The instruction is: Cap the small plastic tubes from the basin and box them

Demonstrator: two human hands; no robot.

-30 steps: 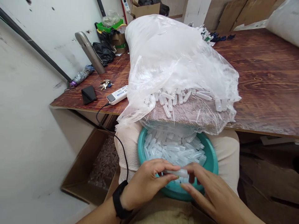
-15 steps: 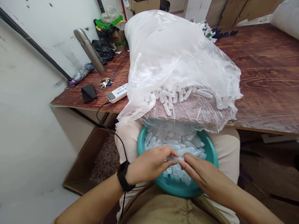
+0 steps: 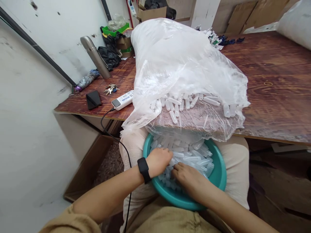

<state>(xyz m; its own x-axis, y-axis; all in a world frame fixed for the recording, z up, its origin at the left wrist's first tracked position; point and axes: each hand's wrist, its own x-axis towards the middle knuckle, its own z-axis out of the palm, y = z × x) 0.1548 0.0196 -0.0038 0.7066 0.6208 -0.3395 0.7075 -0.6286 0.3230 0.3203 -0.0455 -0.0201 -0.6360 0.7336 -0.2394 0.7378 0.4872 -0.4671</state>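
Observation:
A teal plastic basin [image 3: 221, 174] rests on my lap, heaped with small translucent white plastic tubes [image 3: 193, 158]. My left hand [image 3: 159, 160], with a black band on its wrist, is low over the left side of the heap. Its fingers are curled together and their tips are hidden. Close beside it, my right hand [image 3: 190, 179] reaches into the tubes from the right, fingers bent downward and tips out of sight. Whatever either hand holds is concealed. Above the basin, a big clear plastic bag [image 3: 187, 61] lies on the table with similar tubes spilling from its mouth.
On the wooden table [image 3: 274, 81] are a metal flask [image 3: 96, 58], keys [image 3: 111, 89], a black wallet-like object [image 3: 93, 99] and a white device [image 3: 122, 100]. Its black cable [image 3: 123, 145] hangs past my left knee. A cardboard box [image 3: 80, 174] stands on the floor at left.
My hands held a small tube-like piece between them above the basin. They have separated and lowered into the heap, the left hand shifting left. That piece is no longer visible between them.

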